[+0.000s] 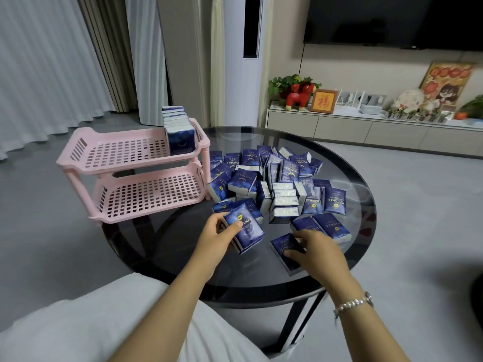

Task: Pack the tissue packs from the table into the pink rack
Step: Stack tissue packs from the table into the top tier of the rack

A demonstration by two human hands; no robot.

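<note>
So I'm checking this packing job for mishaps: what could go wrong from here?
Three risks, as judgement:
1. The pink rack overhangs the edge of the glass table, so pushing packs in could tip or slide it off.
2. The row of packs stands upright at one end of the top shelf and might topple.
3. The left hand grips a stack of packs; one could slip.
</note>
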